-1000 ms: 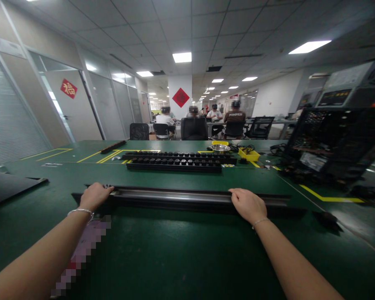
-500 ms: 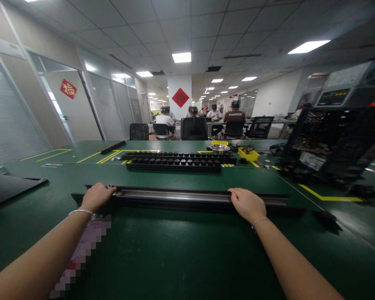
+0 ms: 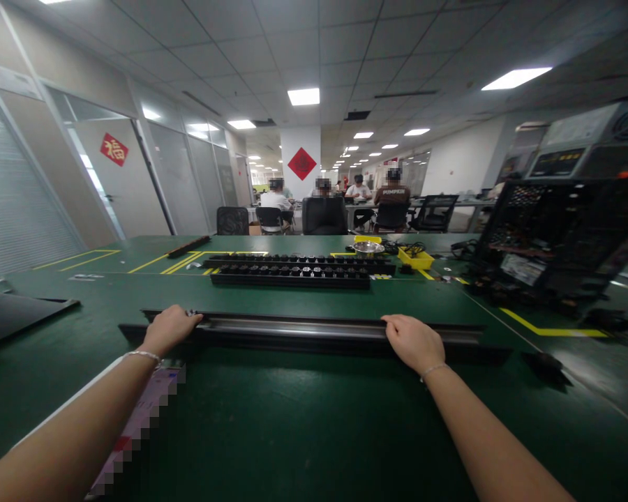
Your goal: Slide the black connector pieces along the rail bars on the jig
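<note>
A long black metal channel lies crosswise on the green table, its inner face shiny grey. Near its left end, my left hand is closed over the channel, fingers hidden behind its far edge. Toward the other end my right hand grips it with the thumb side along the far edge. Beyond the channel stand two black strips fitted with rows of small dark parts. A pinkish printed sheet, partly pixelated, lies under my left forearm.
On the right stands an open black computer case with cables around it. A yellow bin and a metal bowl sit toward the back. A dark panel rests at the left edge. Several people sit at far tables.
My left hand has slid slightly to the right along the channel. My right hand and the channel have stayed nearly in place.
</note>
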`<move>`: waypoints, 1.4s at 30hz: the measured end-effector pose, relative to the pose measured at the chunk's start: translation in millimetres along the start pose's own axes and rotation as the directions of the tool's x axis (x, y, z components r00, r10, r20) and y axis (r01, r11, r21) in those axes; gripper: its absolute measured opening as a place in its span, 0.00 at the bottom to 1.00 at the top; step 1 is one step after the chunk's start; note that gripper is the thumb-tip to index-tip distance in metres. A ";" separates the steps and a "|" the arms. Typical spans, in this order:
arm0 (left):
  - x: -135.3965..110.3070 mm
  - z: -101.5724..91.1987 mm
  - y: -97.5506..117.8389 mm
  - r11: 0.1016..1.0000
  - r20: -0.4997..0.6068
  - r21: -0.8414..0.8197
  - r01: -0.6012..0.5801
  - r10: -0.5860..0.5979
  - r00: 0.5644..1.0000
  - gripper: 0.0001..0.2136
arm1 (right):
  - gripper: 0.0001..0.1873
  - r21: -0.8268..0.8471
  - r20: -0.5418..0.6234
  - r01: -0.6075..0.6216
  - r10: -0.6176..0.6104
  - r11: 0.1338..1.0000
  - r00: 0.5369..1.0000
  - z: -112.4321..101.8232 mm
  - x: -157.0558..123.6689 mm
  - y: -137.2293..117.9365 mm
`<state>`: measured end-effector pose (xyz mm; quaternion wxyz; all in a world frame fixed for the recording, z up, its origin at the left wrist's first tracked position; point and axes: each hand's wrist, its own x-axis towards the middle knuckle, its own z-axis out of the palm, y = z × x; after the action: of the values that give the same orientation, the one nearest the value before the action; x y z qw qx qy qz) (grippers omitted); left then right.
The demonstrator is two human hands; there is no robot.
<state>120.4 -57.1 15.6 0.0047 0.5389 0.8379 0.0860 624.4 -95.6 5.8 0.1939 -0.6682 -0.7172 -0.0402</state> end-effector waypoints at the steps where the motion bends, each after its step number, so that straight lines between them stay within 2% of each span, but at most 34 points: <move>1: -0.6 0.2 1.7 1.000 -0.005 0.004 -0.005 0.005 1.000 0.26 | 0.24 -0.002 -0.001 0.003 -0.003 1.000 1.000 0.3 0.1 0.3; 16: -22.2 -1.5 37.2 0.998 0.014 0.033 -0.053 0.053 0.999 0.26 | 0.23 -0.014 -0.032 0.010 -0.010 1.000 0.999 4.3 0.4 1.9; 37: -27.6 -0.2 47.1 0.998 0.003 -0.028 -0.058 0.058 0.998 0.26 | 0.22 -0.001 -0.008 0.013 -0.013 1.000 1.000 2.0 1.1 2.8; 42: -29.3 -1.7 48.7 0.998 0.001 0.002 -0.070 0.070 0.998 0.25 | 0.23 -0.018 -0.008 0.019 -0.019 1.000 1.000 2.1 0.9 2.3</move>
<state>176.4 -64.1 22.0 0.0015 0.5682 0.8185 0.0849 626.2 -93.8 3.7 0.1902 -0.6629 -0.7223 -0.0511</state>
